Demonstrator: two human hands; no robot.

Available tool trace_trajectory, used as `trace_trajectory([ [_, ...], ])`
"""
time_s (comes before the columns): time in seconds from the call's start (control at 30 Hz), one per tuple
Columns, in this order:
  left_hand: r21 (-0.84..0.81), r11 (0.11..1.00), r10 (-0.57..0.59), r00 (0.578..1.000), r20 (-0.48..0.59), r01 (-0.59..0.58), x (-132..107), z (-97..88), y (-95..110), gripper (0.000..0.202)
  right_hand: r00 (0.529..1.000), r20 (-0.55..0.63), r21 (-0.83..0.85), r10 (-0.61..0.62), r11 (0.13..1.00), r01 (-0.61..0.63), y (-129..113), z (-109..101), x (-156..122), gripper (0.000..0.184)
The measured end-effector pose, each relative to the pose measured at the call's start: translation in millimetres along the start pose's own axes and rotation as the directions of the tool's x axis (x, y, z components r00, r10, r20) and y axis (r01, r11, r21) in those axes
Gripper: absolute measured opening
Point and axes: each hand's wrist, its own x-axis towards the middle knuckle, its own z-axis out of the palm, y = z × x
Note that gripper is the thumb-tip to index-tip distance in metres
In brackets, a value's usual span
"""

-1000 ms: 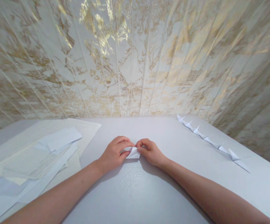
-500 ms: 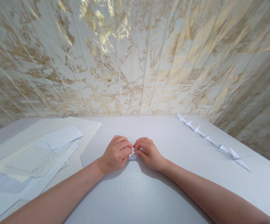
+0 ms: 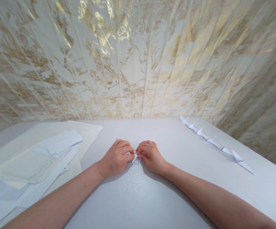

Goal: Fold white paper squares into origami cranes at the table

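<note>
A white backdrop patterned in gold rises behind the pale table (image 3: 138, 200), where I can see both of the person's hands at work near the middle. The left hand (image 3: 117, 157) and the right hand (image 3: 153, 157) nearly meet, fingertips pinched on a small folded paper (image 3: 135, 161) between them, just above the tabletop. Several pointed paper pieces (image 3: 200, 133) lie in a slanting row well to the right of the grip; those look finished to me. The held one is creased down small and seems well into its folding, though the fingers cover too much to tell how many folds remain. Well to the left of the grip lie overlapping loose sheets (image 3: 64, 141), some with writing, none of them shaped into points.
</note>
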Motion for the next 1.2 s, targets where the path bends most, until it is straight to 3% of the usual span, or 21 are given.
trace_trajectory([
  [0.13,-0.024,0.999,-0.021,0.998,0.061,0.022,0.2,-1.6,-0.4,0.016,0.995,0.022,0.075,0.097,0.992,-0.099,4.0,1.6,2.4,0.016],
  [0.3,-0.042,0.998,-0.034,0.998,0.051,0.036,2.0,-1.4,0.6,0.013,0.989,0.027,0.117,0.142,0.983,-0.145,3.9,1.2,4.0,0.018],
  [0.67,0.083,0.996,0.026,0.995,-0.095,-0.018,5.1,0.9,3.9,0.018,0.986,0.016,0.152,0.168,0.974,-0.168,-0.4,0.4,5.4,0.017],
  [0.93,-0.001,0.994,-0.110,0.967,-0.230,0.113,1.7,2.0,0.2,0.016,0.992,0.030,0.207,0.119,0.971,-0.122,-2.5,-2.9,2.9,0.009],
  [1.1,0.009,0.989,-0.138,0.946,-0.292,0.147,1.0,0.4,-2.5,0.021,0.980,0.119,0.423,0.161,0.884,-0.197,-0.8,-2.3,-0.2,0.025],
  [1.2,0.009,0.988,-0.142,0.941,-0.307,0.152,1.6,-0.6,-2.2,0.022,0.970,0.159,0.538,0.183,0.808,-0.240,-2.1,-0.7,-0.4,0.023],
])
